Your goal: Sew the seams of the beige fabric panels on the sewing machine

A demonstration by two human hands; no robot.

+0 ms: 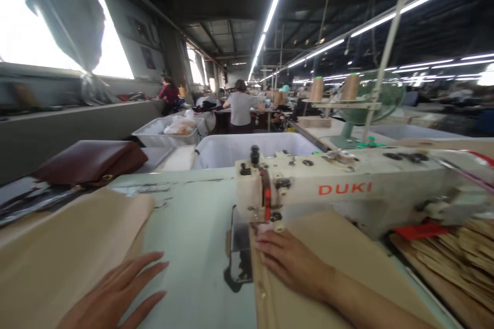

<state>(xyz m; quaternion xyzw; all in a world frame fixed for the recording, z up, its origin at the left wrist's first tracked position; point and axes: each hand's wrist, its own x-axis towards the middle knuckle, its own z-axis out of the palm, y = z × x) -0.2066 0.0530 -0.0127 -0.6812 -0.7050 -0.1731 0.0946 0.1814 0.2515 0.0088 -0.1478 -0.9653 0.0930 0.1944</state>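
My right hand point(291, 262) lies flat on a tan fabric panel point(332, 236), its fingertips close to the needle area of a white sewing machine point(301, 185). The panel runs under the machine arm, and a folded strip shows along its left edge. My left hand point(119, 293) has its fingers apart and holds nothing. It is over the pale green table point(193, 236), beside another tan fabric piece point(73, 247) at the left. Whether it touches that piece I cannot tell.
Stacked tan pieces point(459, 257) lie at the right with a red scrap point(419, 230). A brown leather bag point(92, 159) sits at the far left. Behind the machine are a white bin point(254, 146), a green fan point(349, 131) and thread cones point(317, 88). Other people work farther back.
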